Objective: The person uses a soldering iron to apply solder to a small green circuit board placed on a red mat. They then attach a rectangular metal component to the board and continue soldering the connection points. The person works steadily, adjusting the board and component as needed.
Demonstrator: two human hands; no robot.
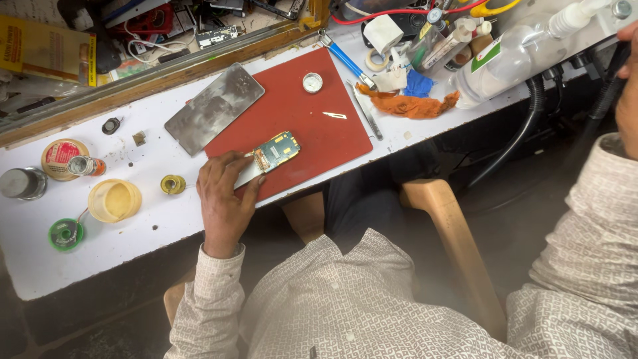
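One hand, the left hand [222, 199], lies at the centre left of the frame with its fingers [247, 178] clamped on a small opened phone [272, 154] resting on the red mat [319, 133]. The right hand [628, 33] shows only at the upper right edge, fingers' state unclear. A grey metal plate [214, 108] lies on the white bench [133, 233] just left of the mat.

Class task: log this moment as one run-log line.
left hand holds circuit board | on red mat | right hand out of view

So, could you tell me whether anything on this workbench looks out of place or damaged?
The left hand holds a small phone with its circuit board bared, lying on the red mat. A loose blade lies bare on the mat, and a crumpled orange rag sprawls beside it.
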